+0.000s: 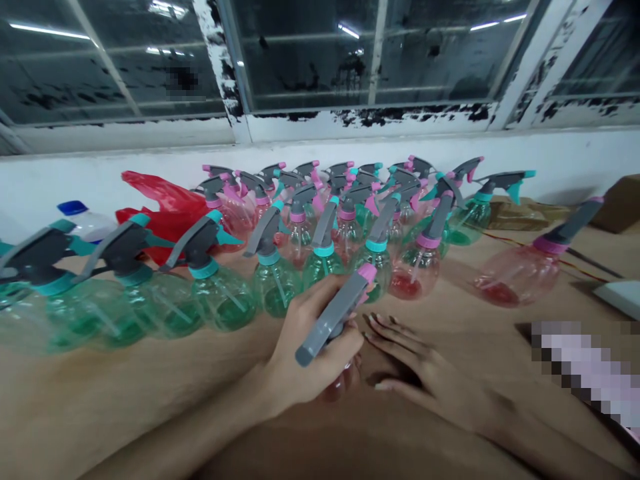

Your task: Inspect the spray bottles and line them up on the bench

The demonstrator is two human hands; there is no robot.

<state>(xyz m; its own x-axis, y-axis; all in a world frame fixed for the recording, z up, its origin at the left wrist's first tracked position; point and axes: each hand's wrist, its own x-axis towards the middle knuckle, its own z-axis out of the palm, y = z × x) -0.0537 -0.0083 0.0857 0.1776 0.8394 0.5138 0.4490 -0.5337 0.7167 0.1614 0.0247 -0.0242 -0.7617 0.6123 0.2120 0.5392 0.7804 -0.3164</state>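
My left hand [313,340] is closed around the neck of a spray bottle [339,313], whose grey trigger head has a pink nozzle pointing away from me. Most of its pink body is hidden under that hand. Just to the right, my right hand [425,367] has its fingers stretched out low over the table and holds nothing. Beyond the hands stand a green spray bottle with a turquoise collar [324,253] and a pink spray bottle [415,270]. Apart from the others, another pink spray bottle [520,273] stands at the right.
Several green spray bottles [220,297] line the left side of the table [165,393], with more crowded behind. A red plastic bag [160,200] and a blue-capped bottle [85,223] lie near the wall. Brown cardboard [620,203] and a thin cable [580,269] are at right.
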